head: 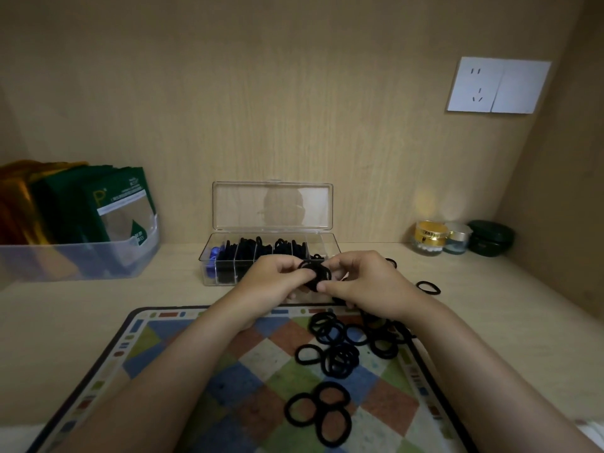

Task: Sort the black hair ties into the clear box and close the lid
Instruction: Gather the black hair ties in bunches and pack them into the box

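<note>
Dozens of black hair ties (pixel 340 344) lie loose on a checkered mat (pixel 196 371) while a person squares up a small bundle (pixel 318 276) of them just in front of the clear box (pixel 225 276). The left hand (pixel 277 279) and right hand (pixel 366 286) each pinch the bundle from their own side, fingers curled around its edge. The rings look like soft, matte fabric-covered elastic. They are probably light, limp and springy, so a stack is likely best held across its rim to keep it from fanning apart. The box is hard, glossy plastic split by thin dividers, with most compartments already dark with ties and something blue at the left end. Its hinged lid (pixel 271 204) stands upright against the wood-grain back panel. One stray tie (pixel 428 287) sits on the pale shelf, right of the mat.
</note>
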`<state>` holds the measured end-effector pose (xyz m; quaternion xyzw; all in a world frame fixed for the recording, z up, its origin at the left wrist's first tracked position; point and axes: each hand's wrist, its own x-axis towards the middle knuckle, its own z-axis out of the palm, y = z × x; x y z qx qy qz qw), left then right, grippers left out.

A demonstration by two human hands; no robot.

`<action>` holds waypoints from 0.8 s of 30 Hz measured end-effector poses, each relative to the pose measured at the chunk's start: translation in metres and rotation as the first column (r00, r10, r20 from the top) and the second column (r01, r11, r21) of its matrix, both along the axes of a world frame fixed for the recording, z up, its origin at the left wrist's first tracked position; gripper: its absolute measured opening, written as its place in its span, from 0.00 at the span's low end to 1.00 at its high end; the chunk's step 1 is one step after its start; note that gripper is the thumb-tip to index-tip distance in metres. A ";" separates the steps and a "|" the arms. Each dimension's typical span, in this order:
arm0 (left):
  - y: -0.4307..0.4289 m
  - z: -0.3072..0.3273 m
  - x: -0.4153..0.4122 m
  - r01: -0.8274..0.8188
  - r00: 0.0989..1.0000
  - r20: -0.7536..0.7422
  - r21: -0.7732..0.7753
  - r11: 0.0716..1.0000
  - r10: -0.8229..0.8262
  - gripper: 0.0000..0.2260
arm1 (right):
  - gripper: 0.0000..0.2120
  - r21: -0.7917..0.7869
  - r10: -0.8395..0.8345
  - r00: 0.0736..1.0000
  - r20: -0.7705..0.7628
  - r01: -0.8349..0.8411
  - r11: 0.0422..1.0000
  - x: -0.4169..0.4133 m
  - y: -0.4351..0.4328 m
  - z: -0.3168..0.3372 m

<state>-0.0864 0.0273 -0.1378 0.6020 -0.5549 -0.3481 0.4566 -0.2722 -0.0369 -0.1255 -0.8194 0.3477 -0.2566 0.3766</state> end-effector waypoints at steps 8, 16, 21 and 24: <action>-0.004 0.002 0.008 -0.076 0.996 0.039 0.021 0.997 0.075 0.07 | 0.13 -0.080 0.180 0.873 -0.454 -0.242 0.967 -0.007 0.010 0.009; -0.004 -0.002 0.005 -0.057 0.992 0.117 0.048 0.997 0.051 0.06 | 0.03 -0.180 0.163 0.892 -0.422 -0.258 0.949 0.002 0.011 0.003; -0.005 -0.004 0.005 -0.068 0.993 0.103 0.038 0.997 0.063 0.05 | 0.04 -0.028 0.084 0.996 -0.013 -0.084 0.996 -0.001 0.008 0.011; -0.003 -0.005 -0.001 -0.023 1.000 -0.014 0.045 0.999 0.023 0.07 | 0.06 0.129 0.068 0.990 0.123 -0.084 0.988 -0.002 0.009 0.014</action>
